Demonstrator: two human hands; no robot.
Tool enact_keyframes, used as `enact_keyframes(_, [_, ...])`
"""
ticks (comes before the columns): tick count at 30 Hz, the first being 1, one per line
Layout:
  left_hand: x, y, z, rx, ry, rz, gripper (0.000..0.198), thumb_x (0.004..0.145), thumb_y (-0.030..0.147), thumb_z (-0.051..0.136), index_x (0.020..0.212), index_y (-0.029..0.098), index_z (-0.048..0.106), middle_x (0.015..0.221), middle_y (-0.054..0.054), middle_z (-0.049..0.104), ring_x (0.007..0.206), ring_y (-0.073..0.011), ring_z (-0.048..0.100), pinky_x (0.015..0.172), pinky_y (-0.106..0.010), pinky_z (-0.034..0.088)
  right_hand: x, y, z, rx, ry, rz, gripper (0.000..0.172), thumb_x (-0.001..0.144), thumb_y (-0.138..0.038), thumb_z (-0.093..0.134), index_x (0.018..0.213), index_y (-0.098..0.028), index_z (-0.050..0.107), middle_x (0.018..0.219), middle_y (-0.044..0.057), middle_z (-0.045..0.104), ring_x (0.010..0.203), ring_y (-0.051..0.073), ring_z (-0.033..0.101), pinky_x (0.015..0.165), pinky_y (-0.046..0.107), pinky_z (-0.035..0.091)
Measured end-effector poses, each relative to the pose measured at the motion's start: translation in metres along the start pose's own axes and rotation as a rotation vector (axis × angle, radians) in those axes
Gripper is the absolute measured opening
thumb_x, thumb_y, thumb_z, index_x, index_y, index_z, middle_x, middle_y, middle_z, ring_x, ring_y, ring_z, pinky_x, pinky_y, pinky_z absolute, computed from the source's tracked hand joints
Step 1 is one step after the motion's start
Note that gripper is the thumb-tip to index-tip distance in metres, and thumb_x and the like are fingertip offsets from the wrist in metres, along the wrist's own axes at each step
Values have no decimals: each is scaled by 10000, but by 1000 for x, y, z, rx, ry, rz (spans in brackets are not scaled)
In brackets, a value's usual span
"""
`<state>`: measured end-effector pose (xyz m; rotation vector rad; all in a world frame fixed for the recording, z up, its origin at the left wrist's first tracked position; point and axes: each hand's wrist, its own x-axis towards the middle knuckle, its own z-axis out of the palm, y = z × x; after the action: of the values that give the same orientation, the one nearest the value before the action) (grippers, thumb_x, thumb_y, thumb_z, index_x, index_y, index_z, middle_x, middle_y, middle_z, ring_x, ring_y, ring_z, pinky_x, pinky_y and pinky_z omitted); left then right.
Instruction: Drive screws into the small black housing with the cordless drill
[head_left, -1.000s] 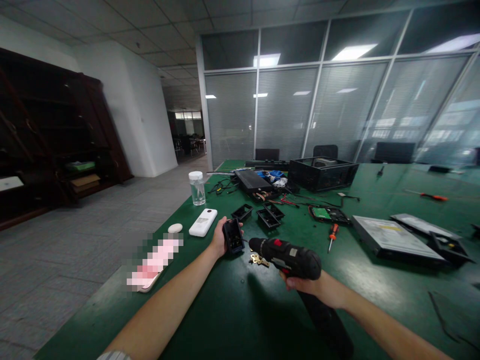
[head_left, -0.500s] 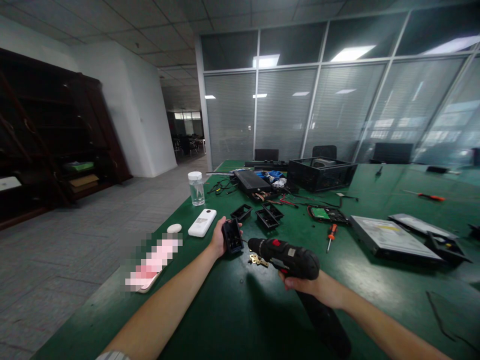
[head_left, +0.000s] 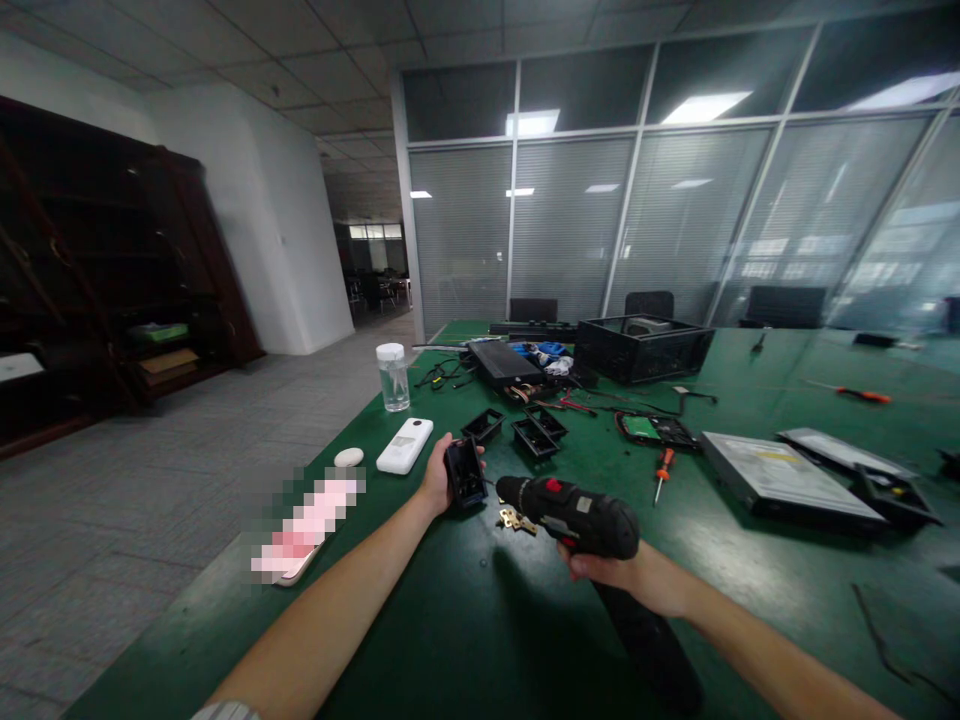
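Black drill (head_left: 571,514) at small housing (head_left: 465,473)

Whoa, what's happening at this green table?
A person is working with bare hands. The left hand grips a small black box, upright over the green table. The right hand holds a black power screwdriver, its tip aimed at that box. Little brass pieces lie near the tip. More black trays and an orange screwdriver sit farther back.

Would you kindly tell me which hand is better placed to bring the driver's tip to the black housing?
Right, probably. The right hand grips the electric screwdriver, whose nose points at the black housing. The left hand holds that housing just off the nose, so it looks better kept as the support.
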<state>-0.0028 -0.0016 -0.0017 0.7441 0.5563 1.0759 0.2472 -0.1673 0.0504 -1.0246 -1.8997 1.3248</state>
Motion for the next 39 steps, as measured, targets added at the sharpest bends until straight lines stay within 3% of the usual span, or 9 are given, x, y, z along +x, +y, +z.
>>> enact_keyframes(15, [0, 2, 2, -62, 39, -6, 452, 812, 515, 470, 899, 107, 643, 873, -131, 692, 703, -230, 657, 607, -333, 504, 0, 1, -1, 3, -17, -13, 245, 834, -391, 585, 868, -152, 541, 807, 13, 499, 757, 164, 477, 703, 305, 402])
enact_keyframes(39, [-1, 2, 2, -14, 21, -47, 531, 793, 570, 455, 920, 95, 656, 808, -143, 690, 698, -242, 654, 614, -344, 500, -1, -3, 0, 2, -14, -6, 233, 835, -386, 578, 852, -155, 552, 786, 8, 500, 744, 156, 476, 699, 289, 409])
